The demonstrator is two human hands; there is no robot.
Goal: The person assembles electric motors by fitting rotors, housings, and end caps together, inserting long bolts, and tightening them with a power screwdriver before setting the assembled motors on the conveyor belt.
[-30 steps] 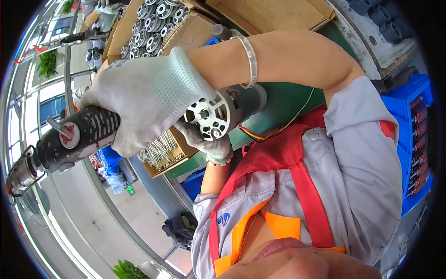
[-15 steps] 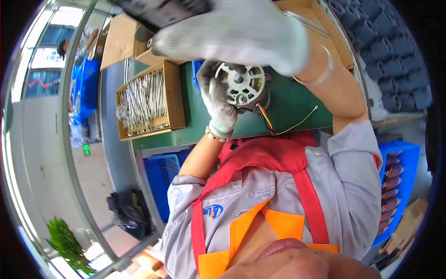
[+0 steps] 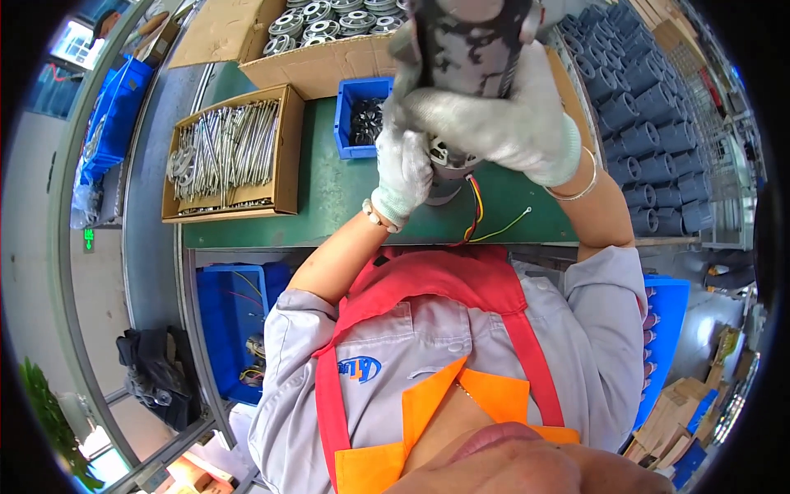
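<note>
Standing on the green bench, the motor trails coloured wires. The gloved left hand is against its left side; with fingers partly hidden, I cannot tell whether they clamp it. Above the motor, the gloved right hand is wrapped round a dark power tool. Leftward lie a blue bin and a cardboard box of long metal rods.
</note>
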